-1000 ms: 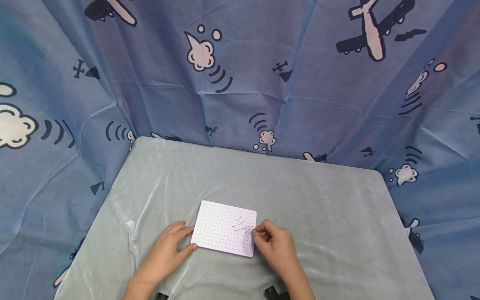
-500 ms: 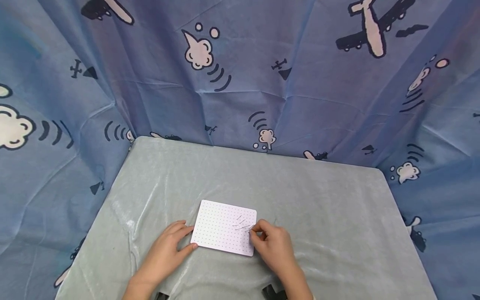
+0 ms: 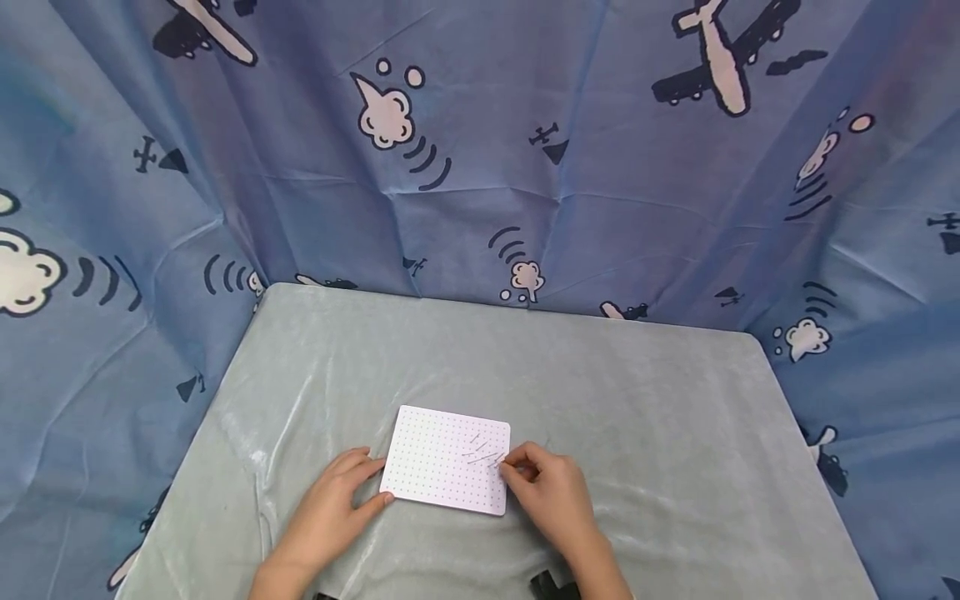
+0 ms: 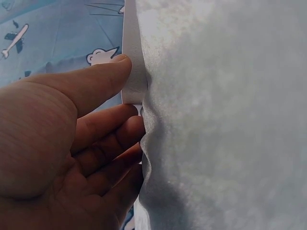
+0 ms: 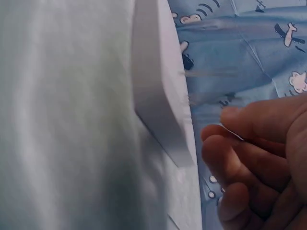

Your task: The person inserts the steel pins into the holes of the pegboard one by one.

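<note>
A white pegboard (image 3: 431, 458) with a grid of small holes lies on the cloth-covered table. Several thin metal pins (image 3: 480, 448) stand up from its right part. My left hand (image 3: 330, 508) rests at the board's left side, the thumb at its near left corner and the index fingertip at its left edge. In the left wrist view the fingers (image 4: 103, 124) are loosely bent beside the board's side (image 4: 133, 72). My right hand (image 3: 551, 492) pinches a thin pin between thumb and index finger at the board's right edge. In the right wrist view the pin is blurred near the fingertips.
Grey-green velvety cloth (image 3: 637, 400) covers the table. A blue curtain (image 3: 450, 242) with printed planes and clouds encloses the back and sides. Black wrist gear (image 3: 551, 586) shows by the right wrist. A thin dark line (image 5: 173, 222) lies on the cloth beside the board.
My right fingertips have shifted slightly left to the pin at the board's right edge. The left hand and the board keep their places; the head view has tilted a little.
</note>
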Available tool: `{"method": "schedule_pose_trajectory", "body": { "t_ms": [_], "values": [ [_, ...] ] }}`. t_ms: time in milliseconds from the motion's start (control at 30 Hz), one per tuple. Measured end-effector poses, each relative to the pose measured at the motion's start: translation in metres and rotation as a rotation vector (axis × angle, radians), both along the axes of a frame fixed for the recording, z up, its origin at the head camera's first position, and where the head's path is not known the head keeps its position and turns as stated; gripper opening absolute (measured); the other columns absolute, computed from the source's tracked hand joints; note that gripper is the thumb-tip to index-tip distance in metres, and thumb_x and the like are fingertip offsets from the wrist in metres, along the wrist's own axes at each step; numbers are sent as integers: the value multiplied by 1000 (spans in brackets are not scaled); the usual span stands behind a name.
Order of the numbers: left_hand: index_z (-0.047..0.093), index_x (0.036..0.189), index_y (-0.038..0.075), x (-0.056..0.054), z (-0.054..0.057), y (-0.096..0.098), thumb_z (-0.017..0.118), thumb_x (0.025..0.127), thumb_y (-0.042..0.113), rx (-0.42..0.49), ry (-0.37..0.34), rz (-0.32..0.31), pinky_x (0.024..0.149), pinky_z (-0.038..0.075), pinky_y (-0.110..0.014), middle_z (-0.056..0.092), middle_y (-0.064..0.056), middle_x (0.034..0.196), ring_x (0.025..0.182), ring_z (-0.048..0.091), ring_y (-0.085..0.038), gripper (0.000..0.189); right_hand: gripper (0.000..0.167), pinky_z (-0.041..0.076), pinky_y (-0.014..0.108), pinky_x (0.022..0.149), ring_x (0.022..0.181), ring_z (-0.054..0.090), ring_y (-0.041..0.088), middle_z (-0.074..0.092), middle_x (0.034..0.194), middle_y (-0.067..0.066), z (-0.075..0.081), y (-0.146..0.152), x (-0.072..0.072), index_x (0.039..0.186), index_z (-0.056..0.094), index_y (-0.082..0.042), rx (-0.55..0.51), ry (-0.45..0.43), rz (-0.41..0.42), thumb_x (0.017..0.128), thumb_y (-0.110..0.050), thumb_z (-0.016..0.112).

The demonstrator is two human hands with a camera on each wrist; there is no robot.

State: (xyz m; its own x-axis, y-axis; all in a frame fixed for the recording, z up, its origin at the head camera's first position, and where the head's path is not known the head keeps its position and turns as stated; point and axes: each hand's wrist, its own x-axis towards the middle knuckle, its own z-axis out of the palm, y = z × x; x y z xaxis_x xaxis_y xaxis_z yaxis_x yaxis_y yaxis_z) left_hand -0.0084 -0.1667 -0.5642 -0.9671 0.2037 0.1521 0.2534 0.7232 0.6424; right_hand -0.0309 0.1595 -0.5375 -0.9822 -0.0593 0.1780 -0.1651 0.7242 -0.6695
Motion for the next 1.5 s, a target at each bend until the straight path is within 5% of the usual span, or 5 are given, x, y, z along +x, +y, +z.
{"method": "schedule_pose_trajectory", "body": {
  "t_ms": [433, 833, 1500],
  "values": [
    [80, 124, 7, 2, 1, -2, 96, 85, 19, 8, 29, 9, 110, 55, -53, 71, -13, 136, 131, 65, -34, 44, 25, 45, 29, 61, 66, 52, 9, 65, 84, -12, 6, 42, -10, 111, 78, -13, 141, -196, -90, 89, -13, 90],
    [80, 125, 8, 0, 2, -1, 97, 84, 20, 12, 24, 6, 111, 54, -53, 71, -13, 137, 133, 65, -34, 45, 12, 48, 35, 63, 65, 53, 12, 59, 74, -8, 2, 46, -11, 98, 76, -10, 261, -328, -87, 92, -16, 85],
    [80, 126, 9, 1, 4, 0, 95, 86, 21, 39, 6, -4, 112, 54, -53, 70, -12, 138, 134, 64, -34, 44, 16, 42, 33, 51, 56, 48, 15, 56, 66, -3, 3, 38, -9, 81, 67, -13, 385, -264, -116, 94, -13, 76]
  ]
}}
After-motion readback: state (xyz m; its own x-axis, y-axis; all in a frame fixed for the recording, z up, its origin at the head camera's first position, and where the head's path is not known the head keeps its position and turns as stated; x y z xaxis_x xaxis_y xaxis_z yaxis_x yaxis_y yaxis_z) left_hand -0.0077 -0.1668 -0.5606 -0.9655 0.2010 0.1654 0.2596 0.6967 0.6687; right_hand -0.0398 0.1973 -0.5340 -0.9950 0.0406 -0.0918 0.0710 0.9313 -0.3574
